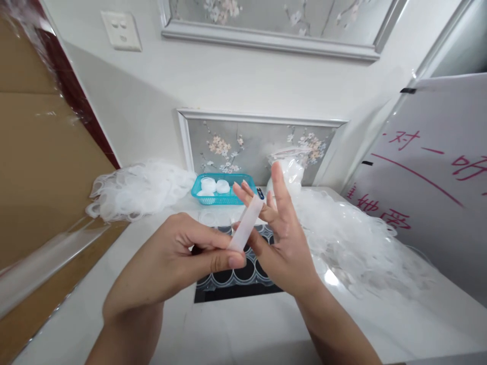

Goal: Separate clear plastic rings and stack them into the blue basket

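Observation:
My left hand [182, 253] pinches a translucent white plastic piece [246, 224] between thumb and fingers at its lower end. It looks like a round lid or ring seen edge-on, tilted up to the right. My right hand [283, 233] has its fingers spread beside the piece. Some fingers pass behind its upper end, and I cannot tell whether they touch it. Beneath both hands lies a black sheet [243, 291] with rows of round outlines, partly covered by the hands.
A teal basket [224, 201] holding several white round pieces [222, 186] stands by the wall. Heaps of translucent rings lie left [140, 190] and right [353, 243]. A clear bag [292, 175] is behind my right hand. A whiteboard [437, 126] stands right, cardboard [41, 152] left.

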### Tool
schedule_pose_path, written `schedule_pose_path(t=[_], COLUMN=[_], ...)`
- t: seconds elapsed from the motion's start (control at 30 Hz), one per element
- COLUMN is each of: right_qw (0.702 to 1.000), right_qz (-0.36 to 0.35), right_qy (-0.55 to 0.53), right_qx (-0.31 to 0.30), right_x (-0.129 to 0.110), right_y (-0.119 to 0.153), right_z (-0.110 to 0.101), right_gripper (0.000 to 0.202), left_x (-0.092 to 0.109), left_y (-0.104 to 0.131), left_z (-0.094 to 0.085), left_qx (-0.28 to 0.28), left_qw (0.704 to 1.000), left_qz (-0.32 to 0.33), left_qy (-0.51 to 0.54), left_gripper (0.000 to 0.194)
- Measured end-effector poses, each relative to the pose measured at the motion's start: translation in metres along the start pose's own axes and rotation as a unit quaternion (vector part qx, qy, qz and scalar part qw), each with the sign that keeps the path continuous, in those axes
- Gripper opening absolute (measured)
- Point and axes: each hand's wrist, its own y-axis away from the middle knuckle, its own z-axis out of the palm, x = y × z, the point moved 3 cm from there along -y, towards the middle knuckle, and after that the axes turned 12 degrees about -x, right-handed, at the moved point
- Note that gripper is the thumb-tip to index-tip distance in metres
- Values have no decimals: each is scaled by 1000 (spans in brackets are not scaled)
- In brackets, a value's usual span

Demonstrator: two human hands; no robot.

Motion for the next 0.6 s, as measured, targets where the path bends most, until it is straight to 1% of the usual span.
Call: schedule_pose_path(t=[0.1, 0.2, 0.33, 0.4, 0.47, 0.53, 0.6], right_qw=[999, 997, 998, 999, 999, 998, 1000], right_qz=[7, 15, 9, 9, 10, 4, -2], right_qy=[14, 42, 14, -14, -43, -61, -22], right_qx=[44, 63, 57, 46, 28, 8, 0], right_x=[-5, -10, -11, -11, -11, -13, -16], right_y=[1, 1, 1, 1, 1, 1, 1], right_z=[0, 3, 4, 3, 2, 0, -3], right_gripper=[89, 86, 106, 112, 113, 114, 113], left_x=[-1, -2, -4, -5, -5, -1, 4], left_y=[-1, -1, -2, -2, -2, -2, -1], left_z=[0, -1, -2, -3, -5, -6, -6], left_qx=[-47, -87, -118, -116, -98, -62, -25], left_qw=[999, 996, 992, 991, 988, 981, 964], left_qz=[1, 5, 20, 32, 54, 98, 152], left_qy=[-22, -35, -39, -62, -104, -156, -215], left_gripper=[35, 34, 30, 27, 28, 32, 29])
